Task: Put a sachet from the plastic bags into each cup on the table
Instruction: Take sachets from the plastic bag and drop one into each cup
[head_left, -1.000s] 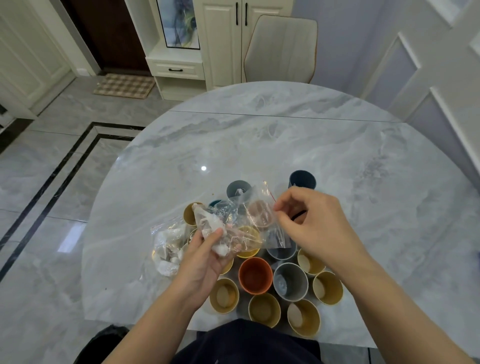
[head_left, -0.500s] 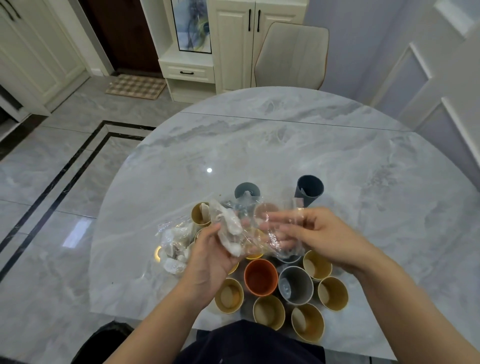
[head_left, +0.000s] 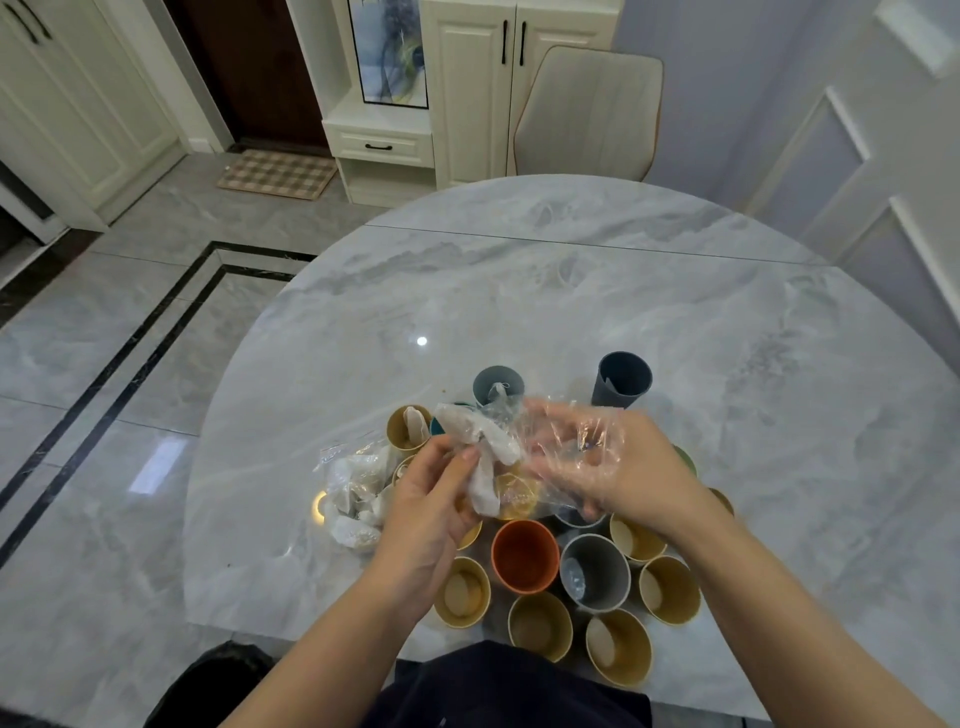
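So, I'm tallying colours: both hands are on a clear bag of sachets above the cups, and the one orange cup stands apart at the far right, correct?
Not quite. The head view shows the orange cup inside the near cluster; the cup standing apart is the dark blue cup. Left hand and right hand do hold the bag.

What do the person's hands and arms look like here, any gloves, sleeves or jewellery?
Both the left hand and the right hand are bare, without gloves. Both forearms are uncovered to the frame edge, no sleeves visible. No watch, ring or bracelet shows.
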